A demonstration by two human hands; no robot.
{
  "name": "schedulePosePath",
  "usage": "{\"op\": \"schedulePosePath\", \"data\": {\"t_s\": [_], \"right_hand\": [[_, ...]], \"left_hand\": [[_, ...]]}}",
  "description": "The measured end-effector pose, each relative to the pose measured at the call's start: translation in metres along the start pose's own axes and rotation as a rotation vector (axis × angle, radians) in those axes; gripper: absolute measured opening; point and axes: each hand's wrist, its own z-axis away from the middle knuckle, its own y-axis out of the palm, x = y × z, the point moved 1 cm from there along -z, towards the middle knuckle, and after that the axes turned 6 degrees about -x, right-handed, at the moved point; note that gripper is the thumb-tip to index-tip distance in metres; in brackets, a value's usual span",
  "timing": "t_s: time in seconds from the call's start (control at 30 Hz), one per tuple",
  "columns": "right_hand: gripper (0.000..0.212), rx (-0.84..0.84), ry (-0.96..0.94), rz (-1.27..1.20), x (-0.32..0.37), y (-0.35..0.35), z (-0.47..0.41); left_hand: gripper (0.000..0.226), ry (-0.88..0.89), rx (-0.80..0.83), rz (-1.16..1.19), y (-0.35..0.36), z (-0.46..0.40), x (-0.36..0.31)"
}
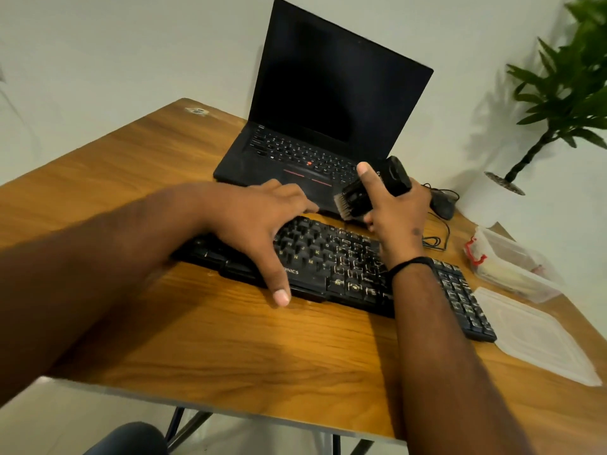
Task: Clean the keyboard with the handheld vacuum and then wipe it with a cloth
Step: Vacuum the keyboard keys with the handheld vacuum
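A black keyboard lies slantwise on the wooden table. My left hand rests on its left half with fingers spread, the thumb over the front edge. My right hand grips a small black handheld vacuum above the keyboard's far edge. Its brush tip points left and down, near the keys. No cloth is in view.
An open black laptop stands behind the keyboard. A mouse with a cable lies to its right. At the right edge are a clear plastic box, its flat lid, and a potted plant.
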Motion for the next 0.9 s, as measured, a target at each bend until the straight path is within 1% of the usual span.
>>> {"op": "schedulePosePath", "data": {"t_s": [0.1, 0.2, 0.27, 0.33, 0.37, 0.47, 0.5, 0.6, 0.63, 0.73, 0.83, 0.9], "right_hand": [[0.025, -0.023, 0.095, -0.12, 0.008, -0.003, 0.005], [0.02, -0.041, 0.121, -0.225, 0.013, -0.005, 0.008], [0.02, -0.043, 0.159, -0.312, 0.013, -0.005, 0.01], [0.026, 0.012, 0.189, -0.337, 0.011, -0.006, 0.009], [0.026, 0.058, 0.161, -0.274, 0.009, -0.007, 0.008], [0.023, 0.214, -0.007, 0.018, 0.004, -0.011, -0.002], [0.023, 0.24, -0.025, 0.048, 0.001, -0.012, -0.004], [0.03, 0.28, 0.019, -0.057, -0.001, -0.013, 0.0], [0.029, 0.292, -0.007, -0.04, 0.0, -0.012, 0.001], [0.017, 0.362, -0.076, 0.109, 0.001, -0.009, 0.0], [0.029, 0.409, -0.08, 0.222, -0.001, -0.011, -0.001], [0.029, 0.387, -0.123, 0.213, 0.001, -0.012, 0.0]], "left_hand": [[0.143, -0.017, 0.024, -0.044, -0.001, -0.015, -0.017], [0.14, -0.025, 0.073, -0.059, 0.0, -0.026, -0.019], [0.138, -0.006, 0.047, -0.034, 0.002, -0.025, -0.014], [0.137, 0.016, 0.025, -0.012, 0.006, -0.022, -0.004], [0.138, 0.021, 0.023, -0.007, 0.007, -0.02, -0.001], [0.137, 0.034, 0.003, -0.018, 0.005, -0.021, 0.003], [0.136, 0.035, -0.004, -0.02, 0.005, -0.021, 0.002], [0.134, 0.039, -0.009, -0.02, 0.007, -0.022, 0.001], [0.133, 0.04, -0.007, -0.021, 0.007, -0.022, 0.001], [0.13, 0.035, -0.007, -0.008, 0.005, -0.023, 0.0], [0.132, 0.039, -0.004, -0.007, 0.006, -0.023, -0.001], [0.131, 0.033, 0.0, -0.003, 0.005, -0.023, -0.001]]}}
